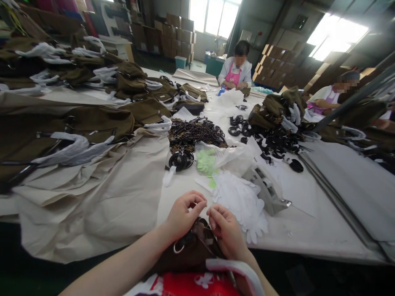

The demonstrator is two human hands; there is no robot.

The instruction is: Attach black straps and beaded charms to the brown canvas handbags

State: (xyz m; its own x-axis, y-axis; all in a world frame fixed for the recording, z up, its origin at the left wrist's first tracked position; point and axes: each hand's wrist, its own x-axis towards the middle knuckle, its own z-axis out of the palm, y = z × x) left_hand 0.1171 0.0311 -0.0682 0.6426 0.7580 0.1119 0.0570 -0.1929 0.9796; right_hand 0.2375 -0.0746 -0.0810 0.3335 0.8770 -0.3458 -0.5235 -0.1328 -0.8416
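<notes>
Left hand: above the near edge of the table; thumb and forefinger tips close together, whether they grip anything thin I cannot tell.
Right hand: just beside the left hand, fingers curled, thumb and forefinger tips together; what is between them is too small to tell.
Brown bag: below and between the hands, at the near edge, with a metal ring on its left and a white-wrapped handle on its right.
White pile: flat, finger-shaped pieces, right of the hands.
Green pieces: beyond the hands, beside clear plastic.
Black coils: left of the green pieces; beaded strands lie farther back.
Olive bags: heaped left, with wrapped handles.
Far side: a person in a pink apron, head bowed.
</notes>
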